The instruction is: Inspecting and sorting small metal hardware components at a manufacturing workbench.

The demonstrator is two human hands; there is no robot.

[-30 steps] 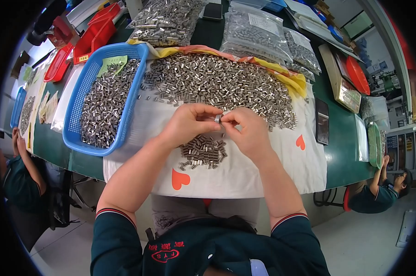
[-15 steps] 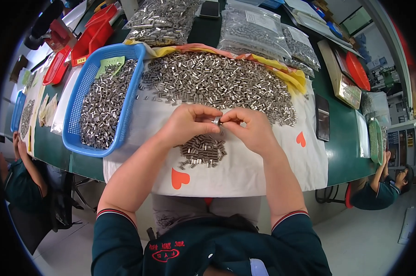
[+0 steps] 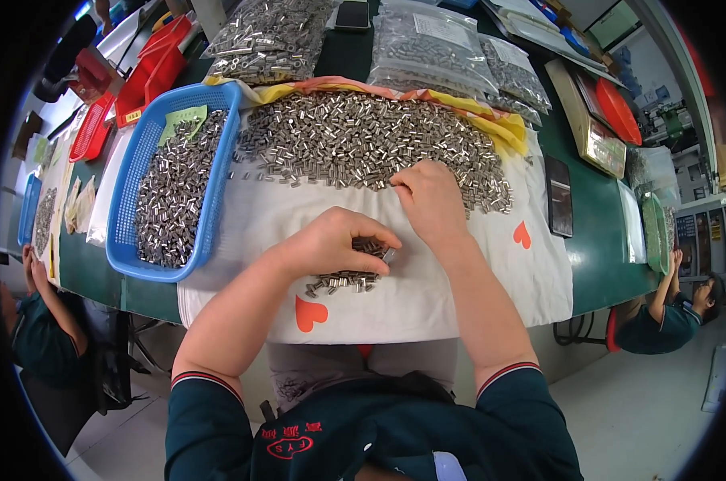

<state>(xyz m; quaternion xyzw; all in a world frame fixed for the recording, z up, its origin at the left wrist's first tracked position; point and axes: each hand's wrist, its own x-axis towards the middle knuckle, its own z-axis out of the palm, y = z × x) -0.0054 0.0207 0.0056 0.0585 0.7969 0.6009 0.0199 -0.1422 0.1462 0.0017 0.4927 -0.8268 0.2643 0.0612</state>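
My left hand is over the small heap of metal cylinders near the cloth's front. Its thumb and forefinger pinch a small shiny metal piece, whose exact kind I cannot make out. Farther away, my right hand is at the near edge of the large pile of short metal cylinders. Its thumb and forefinger are pressed together; whatever lies between them is too small to tell. Both piles lie on a white cloth with red hearts.
A blue plastic basket with more cylinders stands left of the cloth. Clear bags of metal parts line the back. A dark phone lies at right, on the green table. People sit working at both sides.
My hands have parted from their meeting point over the cloth. The left has come nearer and down over the small heap; the right has gone slightly right and away to the large pile.
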